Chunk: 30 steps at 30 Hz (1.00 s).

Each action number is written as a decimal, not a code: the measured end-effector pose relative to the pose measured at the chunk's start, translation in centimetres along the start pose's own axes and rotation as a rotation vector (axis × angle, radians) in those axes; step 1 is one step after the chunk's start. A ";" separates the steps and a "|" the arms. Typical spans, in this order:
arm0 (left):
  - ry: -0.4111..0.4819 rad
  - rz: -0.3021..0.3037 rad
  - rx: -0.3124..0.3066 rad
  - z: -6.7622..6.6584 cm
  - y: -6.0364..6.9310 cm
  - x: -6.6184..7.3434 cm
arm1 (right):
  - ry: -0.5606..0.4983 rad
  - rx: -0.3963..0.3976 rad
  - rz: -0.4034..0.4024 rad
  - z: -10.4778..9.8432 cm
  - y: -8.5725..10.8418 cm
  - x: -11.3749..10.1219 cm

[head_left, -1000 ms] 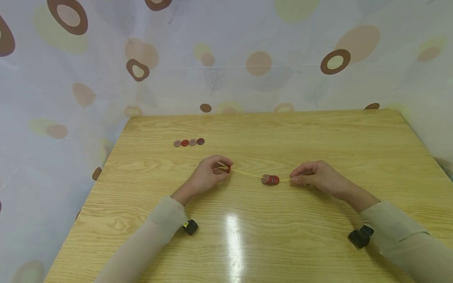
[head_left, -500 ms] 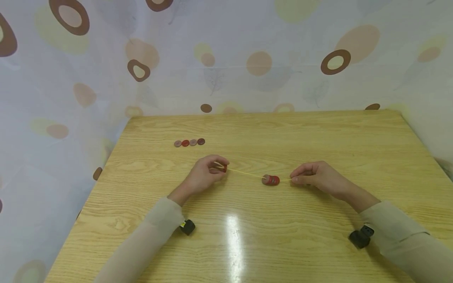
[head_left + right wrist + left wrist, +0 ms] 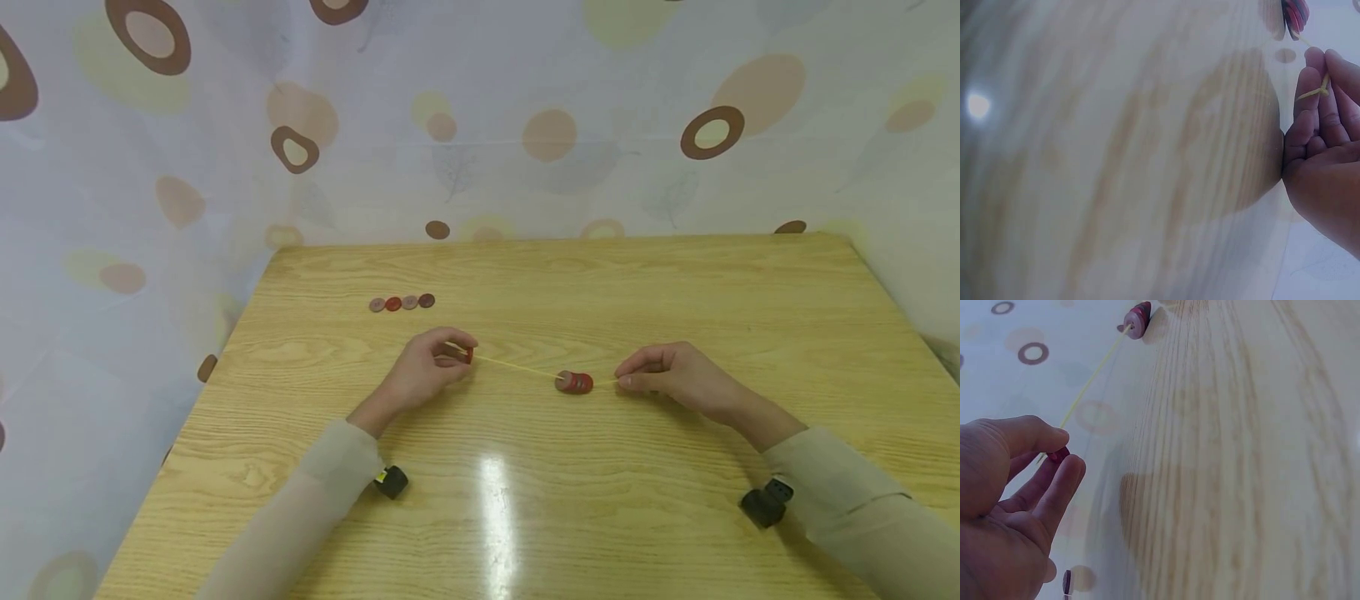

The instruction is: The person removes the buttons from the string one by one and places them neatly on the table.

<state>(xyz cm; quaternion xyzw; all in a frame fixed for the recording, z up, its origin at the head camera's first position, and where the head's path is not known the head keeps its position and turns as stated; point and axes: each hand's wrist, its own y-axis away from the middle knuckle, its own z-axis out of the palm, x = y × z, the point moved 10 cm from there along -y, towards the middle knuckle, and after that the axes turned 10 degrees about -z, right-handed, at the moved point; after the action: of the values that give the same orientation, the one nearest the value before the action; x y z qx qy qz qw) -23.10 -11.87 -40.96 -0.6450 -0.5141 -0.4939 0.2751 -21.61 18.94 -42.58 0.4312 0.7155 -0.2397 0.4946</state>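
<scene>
A thin yellow string (image 3: 521, 367) runs taut between the two hands. Pinched between the thumb and fingers of my left hand (image 3: 420, 371) is a red button (image 3: 469, 356), seen edge-on. In the left wrist view a short string tail pokes out behind this button (image 3: 1058, 455); the fingers partly cover where it passes. Farther along the string, a tilted stack of red and dusty-pink buttons (image 3: 576, 382) sits threaded, close to my right hand (image 3: 682, 379). That hand pinches the string near its other end, where a small knot (image 3: 1324, 92) shows beside the fingers.
Several loose buttons (image 3: 393, 304), dusty pink, red and dark red, lie in a row on the wooden table (image 3: 637, 500), beyond the left hand. Patterned cloth (image 3: 480, 183) hangs behind the table. Black wrist cameras (image 3: 392, 482) are strapped at both sleeves.
My left hand has moved a little left with the red button, and a longer stretch of string shows between it and the stack. The right hand and stack have stayed put.
</scene>
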 end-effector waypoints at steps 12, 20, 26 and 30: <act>0.015 -0.002 0.010 -0.7 0.1 -0.2 | -0.009 0.001 0.006 0.0 0.0 0.1; -0.026 -0.028 0.040 -1.4 -0.2 -0.3 | -0.008 0.002 0.005 0.0 0.0 0.0; -0.065 -0.041 0.067 -2.5 -0.9 -0.1 | -0.002 0.006 0.008 0.0 0.1 0.0; -0.119 -0.037 0.098 -3.5 -1.8 0.2 | -0.007 0.007 0.007 0.0 0.1 0.1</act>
<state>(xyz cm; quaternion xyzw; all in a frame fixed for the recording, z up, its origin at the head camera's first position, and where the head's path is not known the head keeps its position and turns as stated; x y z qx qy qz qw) -26.02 -14.23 -39.75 -0.6493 -0.5650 -0.4339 0.2664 -21.52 19.03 -42.65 0.4349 0.7114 -0.2419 0.4963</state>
